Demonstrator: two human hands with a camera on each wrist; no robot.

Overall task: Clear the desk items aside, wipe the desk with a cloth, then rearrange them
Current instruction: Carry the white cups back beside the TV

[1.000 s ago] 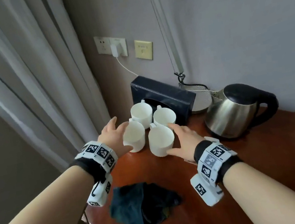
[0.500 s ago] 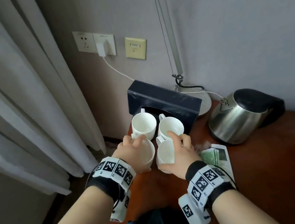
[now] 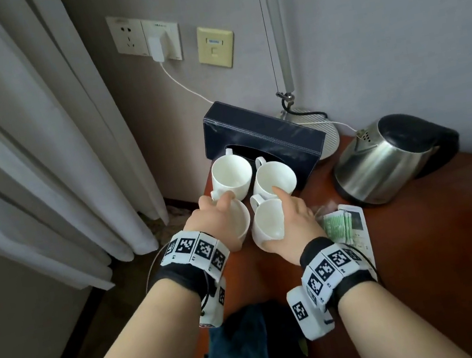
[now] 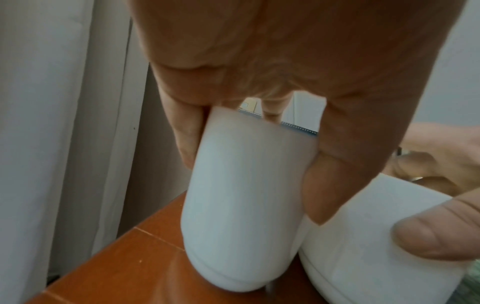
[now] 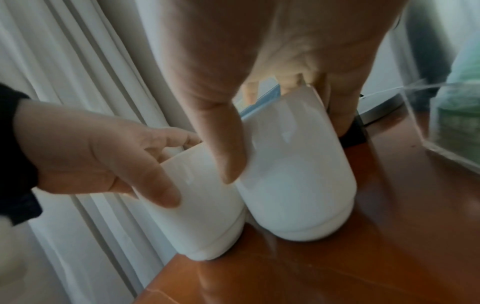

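From the head camera I see four white cups bunched at the back left corner of the desk (image 3: 431, 255), right in front of a dark tissue box (image 3: 265, 139). My left hand (image 3: 216, 217) is wrapped around the near left cup (image 3: 241, 225), thumb over its rim. My right hand (image 3: 293, 222) grasps the near right cup (image 3: 267, 220), with the forefinger stretched forward onto the rim of the far right cup (image 3: 274, 178). The far left cup (image 3: 231, 176) stands free beside it. A steel kettle (image 3: 382, 159) sits to the right, well apart from the cups, and a clear holder of green packets (image 3: 339, 223) lies just beside my right hand. A dark cloth (image 3: 250, 340) lies crumpled at the near edge of the desk, between my forearms.

On the left wrist camera, my fingers (image 4: 187, 131) and thumb curl around the near left cup (image 4: 244, 205), which tilts with its base at the wood. The near right cup (image 4: 376, 236) touches it, with a thumb of the other hand pressed on its wall.

On the right wrist camera, my thumb (image 5: 223, 144) lies down the wall of the near right cup (image 5: 293, 174) and the fingers close behind it. The left hand (image 5: 91, 156) clasps the near left cup (image 5: 200, 205) at the very edge of the desk, the two cups touching. A white curtain (image 5: 64, 61) hangs behind.
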